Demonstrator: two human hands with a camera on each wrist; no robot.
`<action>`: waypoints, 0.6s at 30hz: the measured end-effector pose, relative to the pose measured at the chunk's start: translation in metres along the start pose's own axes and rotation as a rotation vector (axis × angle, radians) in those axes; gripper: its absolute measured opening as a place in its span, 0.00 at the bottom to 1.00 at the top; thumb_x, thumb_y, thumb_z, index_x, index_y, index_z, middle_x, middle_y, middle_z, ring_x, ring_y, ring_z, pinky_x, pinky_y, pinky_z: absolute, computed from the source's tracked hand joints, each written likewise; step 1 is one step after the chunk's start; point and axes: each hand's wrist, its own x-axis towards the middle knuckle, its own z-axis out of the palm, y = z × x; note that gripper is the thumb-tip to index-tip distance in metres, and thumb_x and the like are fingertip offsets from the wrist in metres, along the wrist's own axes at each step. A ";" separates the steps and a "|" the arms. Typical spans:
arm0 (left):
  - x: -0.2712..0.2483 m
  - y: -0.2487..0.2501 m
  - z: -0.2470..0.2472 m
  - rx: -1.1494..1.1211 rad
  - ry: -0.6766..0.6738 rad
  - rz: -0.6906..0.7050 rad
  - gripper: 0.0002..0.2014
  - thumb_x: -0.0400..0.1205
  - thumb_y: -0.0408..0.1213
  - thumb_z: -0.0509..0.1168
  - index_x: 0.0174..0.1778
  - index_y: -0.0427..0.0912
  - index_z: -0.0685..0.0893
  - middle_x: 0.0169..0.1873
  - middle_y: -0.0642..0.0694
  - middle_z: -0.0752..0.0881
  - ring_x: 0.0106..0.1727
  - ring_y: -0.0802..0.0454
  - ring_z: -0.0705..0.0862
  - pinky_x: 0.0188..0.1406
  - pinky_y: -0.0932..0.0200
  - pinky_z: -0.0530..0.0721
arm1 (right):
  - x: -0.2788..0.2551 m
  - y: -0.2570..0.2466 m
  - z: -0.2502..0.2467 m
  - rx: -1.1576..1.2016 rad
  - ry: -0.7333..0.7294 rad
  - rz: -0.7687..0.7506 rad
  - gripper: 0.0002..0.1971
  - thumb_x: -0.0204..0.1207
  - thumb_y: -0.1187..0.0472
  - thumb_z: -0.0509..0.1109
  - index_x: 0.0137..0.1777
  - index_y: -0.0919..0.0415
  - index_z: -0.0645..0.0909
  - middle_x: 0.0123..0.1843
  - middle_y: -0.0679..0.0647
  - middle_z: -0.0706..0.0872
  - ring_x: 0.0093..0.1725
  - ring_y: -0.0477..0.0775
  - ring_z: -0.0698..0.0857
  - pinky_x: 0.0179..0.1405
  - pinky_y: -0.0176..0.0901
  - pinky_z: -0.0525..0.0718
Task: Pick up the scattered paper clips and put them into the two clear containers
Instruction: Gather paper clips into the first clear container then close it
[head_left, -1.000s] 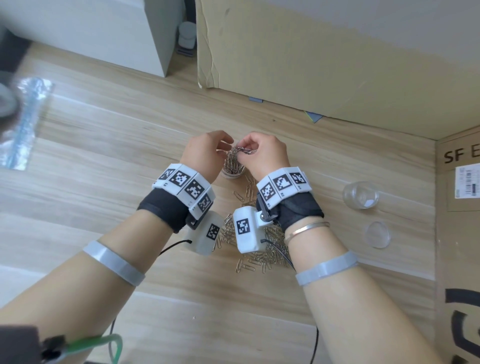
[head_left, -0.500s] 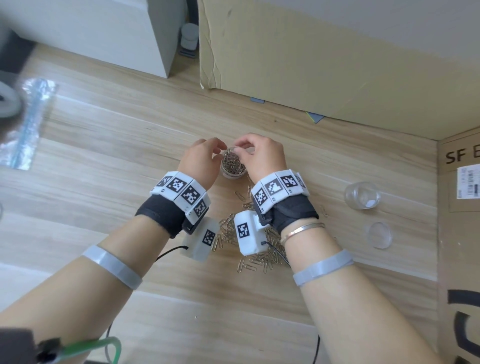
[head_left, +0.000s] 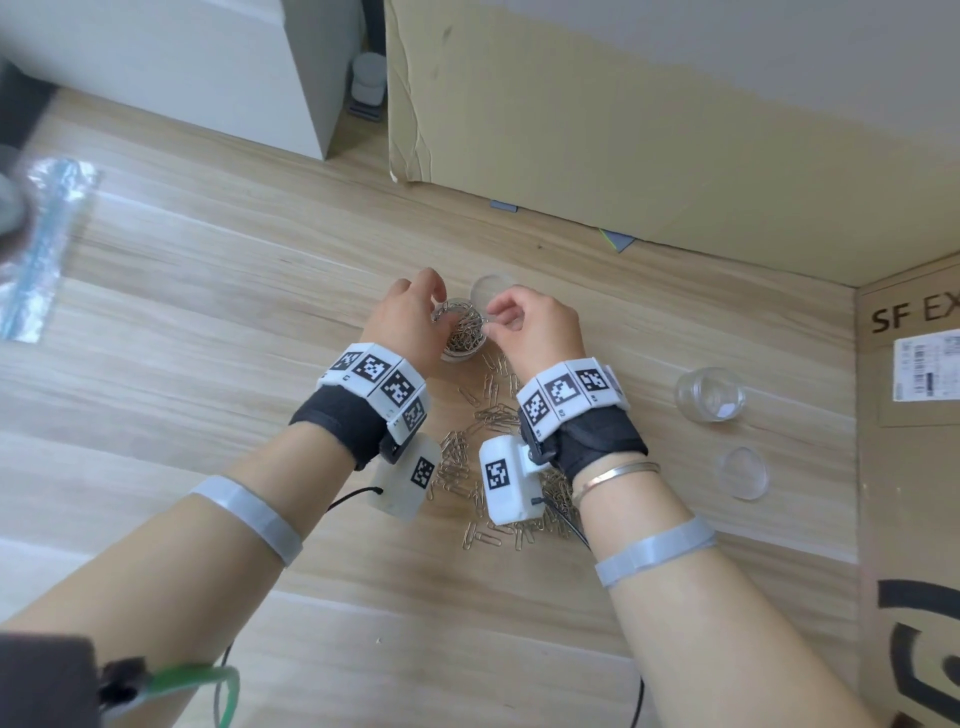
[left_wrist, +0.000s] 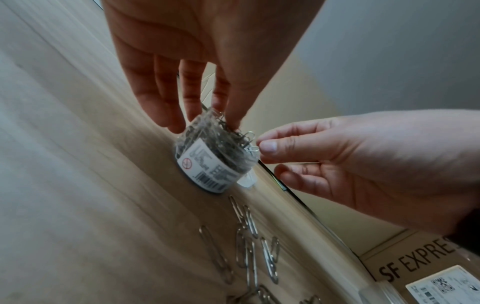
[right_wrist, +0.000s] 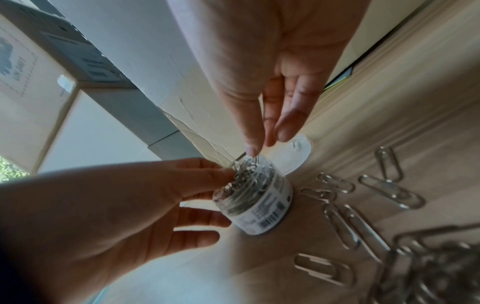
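Now both hands at full container (head_left: 461, 332), left hand (head_left: 402, 325) fingers pressing clips, right hand (head_left: 535, 332) fingers pinching one clip (left_wrist: 251, 142).

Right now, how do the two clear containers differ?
The container between the hands is heaped with paper clips; the container at right holds none visible. The first has a barcode label showing on its wall; the second's wall looks bare. Both hands work at the first; the second stands untouched. Both are small, round, clear, upright and lidless.

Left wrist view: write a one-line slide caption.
Left hand fingertips press paper clips into the full clear container while the right hand pinches a clip at its rim.
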 end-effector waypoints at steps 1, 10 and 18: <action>0.001 -0.001 0.001 0.005 0.006 0.004 0.11 0.81 0.36 0.62 0.58 0.40 0.75 0.57 0.39 0.81 0.51 0.40 0.82 0.43 0.56 0.73 | 0.000 0.001 0.001 -0.007 -0.011 0.007 0.06 0.72 0.61 0.74 0.48 0.55 0.86 0.45 0.49 0.90 0.39 0.44 0.80 0.50 0.40 0.83; 0.000 -0.006 -0.001 -0.066 -0.049 0.022 0.16 0.85 0.43 0.54 0.68 0.45 0.73 0.63 0.39 0.78 0.58 0.42 0.80 0.58 0.52 0.77 | -0.004 0.026 -0.003 -0.159 -0.039 0.128 0.09 0.71 0.57 0.76 0.49 0.55 0.83 0.50 0.50 0.87 0.44 0.48 0.81 0.47 0.40 0.79; 0.000 -0.008 0.006 -0.054 -0.127 0.053 0.21 0.83 0.43 0.59 0.74 0.56 0.70 0.70 0.42 0.73 0.69 0.45 0.76 0.68 0.54 0.73 | -0.017 0.023 0.007 -0.259 -0.199 0.118 0.30 0.59 0.52 0.83 0.59 0.57 0.75 0.60 0.53 0.75 0.49 0.50 0.75 0.45 0.37 0.70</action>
